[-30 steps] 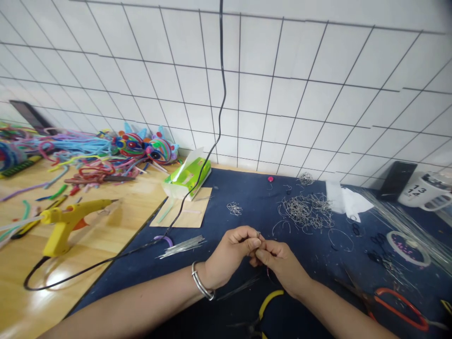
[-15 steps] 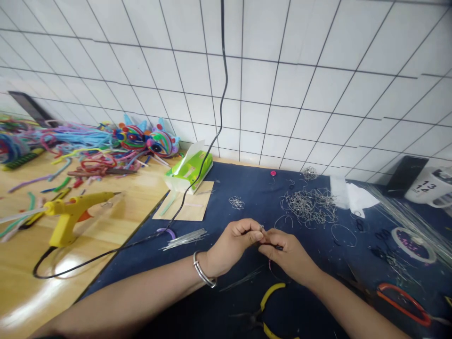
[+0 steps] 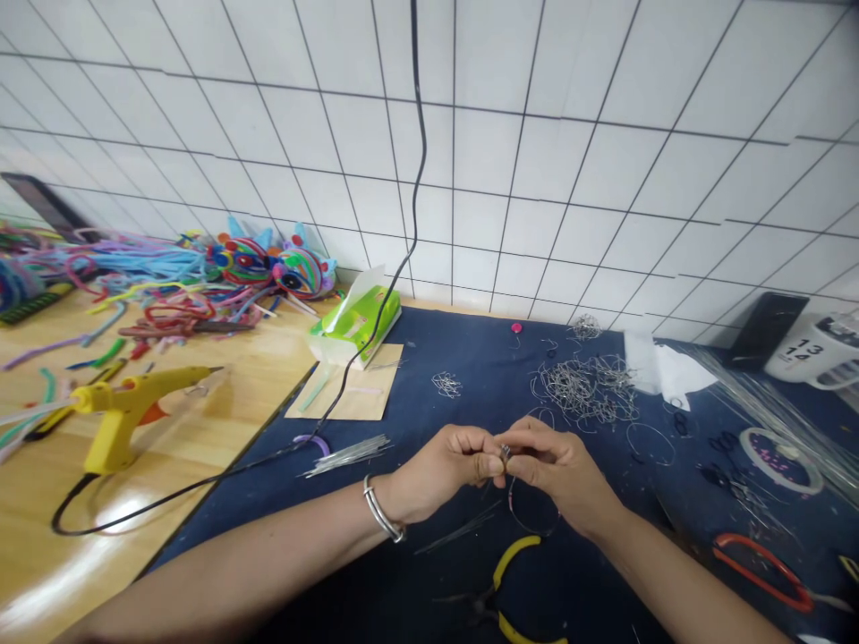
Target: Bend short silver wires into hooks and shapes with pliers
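Note:
My left hand (image 3: 449,467), with a silver bangle at the wrist, is closed in a pinch. Fingertip to fingertip with it, my right hand (image 3: 564,467) is closed as well. Between them is a thin wire loop (image 3: 511,503) with pinkish bits along it, hanging below the fingers. A small metallic twist shows at the pinch; its details are too small to make out. Below the hands lie yellow-handled pliers (image 3: 497,581), their handles apart, and a few straight wires (image 3: 456,529).
A tangled heap of wire pieces (image 3: 587,389) lies beyond my right hand, with a small wire pile (image 3: 446,385) left of it. At left are a yellow glue gun (image 3: 124,416), its black cord (image 3: 201,483) and a tissue pack (image 3: 355,322). Orange-handled scissors (image 3: 761,568) lie right.
My right hand has shifted its grip, its fingers now raised higher at the pinch. More of the hanging wire loop shows. The whole view has moved slightly.

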{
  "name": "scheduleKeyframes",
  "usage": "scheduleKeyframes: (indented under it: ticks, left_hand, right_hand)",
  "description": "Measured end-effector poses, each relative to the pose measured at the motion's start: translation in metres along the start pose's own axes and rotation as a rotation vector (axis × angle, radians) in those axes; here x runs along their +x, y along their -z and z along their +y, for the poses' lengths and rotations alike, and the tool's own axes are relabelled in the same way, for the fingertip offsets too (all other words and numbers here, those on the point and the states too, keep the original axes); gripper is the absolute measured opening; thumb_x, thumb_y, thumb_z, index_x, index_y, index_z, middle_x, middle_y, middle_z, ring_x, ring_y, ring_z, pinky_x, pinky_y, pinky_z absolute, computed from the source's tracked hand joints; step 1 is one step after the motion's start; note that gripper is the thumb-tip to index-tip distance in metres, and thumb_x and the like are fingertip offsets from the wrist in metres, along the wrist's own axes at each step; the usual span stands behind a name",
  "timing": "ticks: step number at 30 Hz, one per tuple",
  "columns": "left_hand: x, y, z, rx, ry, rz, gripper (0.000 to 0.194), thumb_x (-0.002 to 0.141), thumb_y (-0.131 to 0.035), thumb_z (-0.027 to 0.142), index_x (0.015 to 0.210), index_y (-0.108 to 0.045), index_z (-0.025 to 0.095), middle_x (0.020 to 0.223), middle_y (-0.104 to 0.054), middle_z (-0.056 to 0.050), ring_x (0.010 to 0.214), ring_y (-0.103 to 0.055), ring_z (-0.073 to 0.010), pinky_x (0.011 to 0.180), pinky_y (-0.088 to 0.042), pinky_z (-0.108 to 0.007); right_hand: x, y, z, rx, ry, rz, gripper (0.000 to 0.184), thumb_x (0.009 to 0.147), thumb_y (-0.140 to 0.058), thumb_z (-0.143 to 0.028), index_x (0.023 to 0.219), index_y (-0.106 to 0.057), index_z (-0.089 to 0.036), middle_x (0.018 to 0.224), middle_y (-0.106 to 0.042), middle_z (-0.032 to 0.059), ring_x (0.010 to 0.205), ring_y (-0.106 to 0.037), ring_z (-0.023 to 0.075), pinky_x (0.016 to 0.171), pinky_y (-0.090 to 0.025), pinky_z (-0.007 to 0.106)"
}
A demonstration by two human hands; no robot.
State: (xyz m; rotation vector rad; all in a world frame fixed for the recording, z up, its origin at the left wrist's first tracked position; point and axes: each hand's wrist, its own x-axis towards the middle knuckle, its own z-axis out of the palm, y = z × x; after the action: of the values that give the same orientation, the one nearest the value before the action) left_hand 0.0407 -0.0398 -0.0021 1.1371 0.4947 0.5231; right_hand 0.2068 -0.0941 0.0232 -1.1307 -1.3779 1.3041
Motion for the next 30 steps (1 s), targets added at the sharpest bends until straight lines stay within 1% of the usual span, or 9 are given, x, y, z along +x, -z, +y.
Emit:
scheduleKeyframes:
  ticks: [2,5,9,13,15,19,22,27,30]
  left_hand:
    - [0.000,-0.001,0.000,-0.010,0.028,-0.008,0.015,0.073,-0.062,0.025,0.069,-0.058,0.011,0.062,-0.058,-0.002,0.056,-0.045,-0.0069,0.054,-0.031,-0.020]
    - [-0.001,-0.004,0.000,-0.024,0.054,-0.034,0.016,0.071,-0.063,0.025,0.067,-0.059,0.010,0.062,-0.059,-0.002,0.055,-0.045,-0.0067,0.053,-0.030,-0.019]
    - [0.000,-0.005,0.000,-0.063,0.080,-0.074,0.016,0.071,-0.063,0.026,0.068,-0.060,0.010,0.063,-0.060,-0.004,0.053,-0.044,-0.0065,0.052,-0.030,-0.020]
    - [0.003,-0.002,-0.001,-0.071,0.100,-0.094,0.016,0.071,-0.063,0.026,0.071,-0.062,0.010,0.066,-0.061,-0.004,0.054,-0.045,-0.0065,0.052,-0.031,-0.020]
    - [0.005,0.001,-0.001,-0.056,0.099,-0.103,0.017,0.071,-0.063,0.027,0.073,-0.063,0.010,0.067,-0.061,-0.004,0.056,-0.046,-0.0070,0.054,-0.033,-0.020]
    - [0.008,0.004,-0.001,-0.052,0.081,-0.117,0.016,0.071,-0.064,0.026,0.075,-0.064,0.010,0.070,-0.062,-0.005,0.065,-0.053,-0.0104,0.067,-0.039,-0.024]
    - [0.008,0.005,-0.002,-0.075,0.086,-0.128,0.016,0.072,-0.063,0.025,0.075,-0.064,0.010,0.072,-0.063,-0.005,0.069,-0.055,-0.0116,0.072,-0.039,-0.026]
    - [0.004,-0.001,-0.004,-0.183,0.139,-0.164,0.019,0.077,-0.057,0.029,0.080,-0.060,0.010,0.074,-0.062,-0.007,0.070,-0.056,-0.0124,0.070,-0.039,-0.026]
    - [0.000,-0.007,-0.007,-0.287,0.187,-0.190,0.024,0.080,-0.052,0.035,0.079,-0.057,0.011,0.065,-0.058,-0.005,0.061,-0.055,-0.0121,0.062,-0.038,-0.025]
  right_hand:
    - [-0.001,-0.003,-0.003,0.052,-0.010,-0.041,0.014,0.074,-0.061,-0.026,0.087,-0.064,-0.022,0.083,-0.048,-0.0005,0.068,-0.056,0.0108,0.068,-0.047,0.029]
    - [-0.002,-0.006,-0.008,0.062,-0.017,-0.052,0.009,0.075,-0.059,-0.027,0.077,-0.062,-0.019,0.079,-0.048,-0.0010,0.064,-0.056,0.0103,0.064,-0.048,0.028]
    - [-0.002,-0.004,-0.007,-0.063,0.020,-0.014,0.016,0.076,-0.057,-0.031,0.069,-0.061,-0.018,0.071,-0.050,-0.0007,0.064,-0.054,0.0105,0.061,-0.046,0.025]
    - [-0.002,-0.001,-0.004,-0.219,0.054,0.069,0.016,0.076,-0.058,-0.031,0.069,-0.062,-0.018,0.071,-0.053,-0.0003,0.066,-0.052,0.0107,0.063,-0.043,0.025]
    - [-0.001,0.000,-0.005,-0.267,0.055,0.071,0.017,0.078,-0.056,-0.031,0.068,-0.061,-0.018,0.070,-0.054,-0.0002,0.067,-0.052,0.0109,0.065,-0.042,0.025]
    - [-0.001,0.000,-0.007,-0.331,0.076,0.062,0.018,0.080,-0.053,-0.030,0.069,-0.061,-0.018,0.070,-0.056,0.0001,0.068,-0.053,0.0114,0.068,-0.042,0.026]
    - [0.000,0.000,-0.007,-0.371,0.090,0.085,0.017,0.079,-0.054,-0.031,0.070,-0.062,-0.019,0.072,-0.057,0.0005,0.069,-0.053,0.0119,0.068,-0.042,0.027]
    - [0.000,0.002,-0.005,-0.393,0.103,0.137,0.017,0.078,-0.054,-0.032,0.070,-0.062,-0.019,0.072,-0.057,0.0009,0.070,-0.053,0.0129,0.067,-0.041,0.027]
    - [0.000,0.003,-0.005,-0.400,0.099,0.165,0.016,0.078,-0.055,-0.032,0.068,-0.061,-0.019,0.071,-0.056,0.0007,0.070,-0.052,0.0133,0.067,-0.041,0.027]
